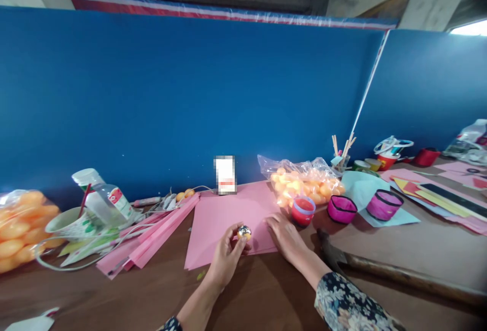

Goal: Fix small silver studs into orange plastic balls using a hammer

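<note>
My left hand (226, 257) is pinched round a small shiny ball (244, 231), silver with an orange patch, held just above a pink paper sheet (224, 214). My right hand (286, 237) lies flat with fingers stretched on the sheet's right edge, holding nothing. A red cup (303, 211) stands just beyond its fingertips. Behind that lies a clear bag of orange balls (304, 181).
Two magenta rings (341, 209) (383, 204) sit on pale paper to the right. Left lie pink paper strips (152, 237), a tipped bottle (104, 196), a paper cup (72, 224) and another bag of orange balls (21, 229). A blue partition (190, 98) backs the brown table (266, 295).
</note>
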`<state>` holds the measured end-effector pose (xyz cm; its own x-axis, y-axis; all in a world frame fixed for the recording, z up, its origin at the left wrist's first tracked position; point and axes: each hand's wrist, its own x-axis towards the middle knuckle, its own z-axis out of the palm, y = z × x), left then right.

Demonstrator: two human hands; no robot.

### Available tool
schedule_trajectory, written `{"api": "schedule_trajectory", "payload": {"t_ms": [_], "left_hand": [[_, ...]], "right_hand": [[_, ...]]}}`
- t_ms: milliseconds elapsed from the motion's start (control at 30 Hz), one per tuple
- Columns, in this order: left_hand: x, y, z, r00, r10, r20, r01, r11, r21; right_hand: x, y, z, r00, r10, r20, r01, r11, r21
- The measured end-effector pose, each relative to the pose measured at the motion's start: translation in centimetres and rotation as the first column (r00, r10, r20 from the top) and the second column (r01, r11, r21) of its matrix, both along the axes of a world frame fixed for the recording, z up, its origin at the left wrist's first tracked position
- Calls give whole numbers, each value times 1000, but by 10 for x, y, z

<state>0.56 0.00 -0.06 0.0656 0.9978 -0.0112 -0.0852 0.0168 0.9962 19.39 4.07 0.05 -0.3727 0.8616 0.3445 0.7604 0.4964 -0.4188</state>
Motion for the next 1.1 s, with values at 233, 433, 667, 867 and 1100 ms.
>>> {"api": "schedule_trajectory", "payload": {"t_ms": [233,433,667,867,1100], "left_hand": [[0,-3,6,1000,7,-12,-7,999,-52],[-1,-2,6,1000,10,-3,-10,999,-39],[0,-3,7,1000,-2,-28,0,998,-58],[-1,-2,6,999,-15,-30,14,998,-59],[-1,-2,6,1000,-8,-21,7,998,-56]], "right_hand": [[6,2,-6,994,-22,-111,23,1000,13],[17,3,-10,987,-69,-145,81,994,78],[23,3,-8,972,-234,-32,236,964,125],[20,-3,-9,972,-229,52,228,973,21],[15,-6,-12,973,-231,8,231,973,10]]}}
